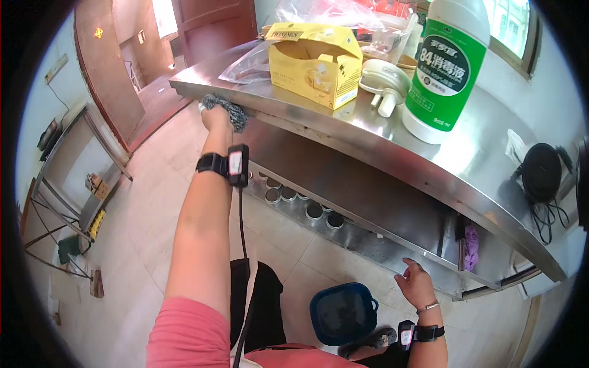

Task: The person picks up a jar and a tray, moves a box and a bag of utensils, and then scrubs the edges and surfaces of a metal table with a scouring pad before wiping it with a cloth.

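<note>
My left hand grips a dark grey speckled cloth and presses it to the front edge of a stainless steel worktable, close to its far left corner. Lower right, my right hand hangs in front of the table's lower shelves with nothing in it, its fingers bent and apart. A dark blue plastic basin stands on the floor by my foot, with what looks like water inside.
On the tabletop are an opened yellow Twinings tea box, a white plastic lid-like part, a green-labelled disinfectant bottle and a black corded device. Dark-lidded jars line the bottom shelf. A metal rack stands left.
</note>
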`<act>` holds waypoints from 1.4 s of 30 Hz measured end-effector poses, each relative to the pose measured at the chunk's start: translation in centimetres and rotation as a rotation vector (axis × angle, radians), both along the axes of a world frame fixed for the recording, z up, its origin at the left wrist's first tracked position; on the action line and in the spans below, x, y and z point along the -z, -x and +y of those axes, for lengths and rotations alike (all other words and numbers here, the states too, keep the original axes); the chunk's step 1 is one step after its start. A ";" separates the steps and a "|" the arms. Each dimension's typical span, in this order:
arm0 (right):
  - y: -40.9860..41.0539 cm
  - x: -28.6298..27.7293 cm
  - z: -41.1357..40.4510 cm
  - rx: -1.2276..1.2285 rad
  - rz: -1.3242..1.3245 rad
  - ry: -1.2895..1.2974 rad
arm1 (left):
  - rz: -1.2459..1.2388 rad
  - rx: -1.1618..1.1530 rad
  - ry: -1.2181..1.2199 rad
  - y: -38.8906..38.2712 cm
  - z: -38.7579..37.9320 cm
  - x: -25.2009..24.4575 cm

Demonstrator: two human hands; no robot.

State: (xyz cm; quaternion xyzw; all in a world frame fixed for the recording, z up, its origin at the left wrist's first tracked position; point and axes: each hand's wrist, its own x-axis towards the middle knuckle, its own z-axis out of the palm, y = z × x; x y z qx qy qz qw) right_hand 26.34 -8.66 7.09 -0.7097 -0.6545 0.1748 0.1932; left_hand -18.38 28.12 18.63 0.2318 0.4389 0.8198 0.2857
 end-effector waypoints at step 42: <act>1.4 1.2 0.3 -0.148 -0.107 0.069 | 0.536 -0.144 0.243 -13.2 -8.6 0.4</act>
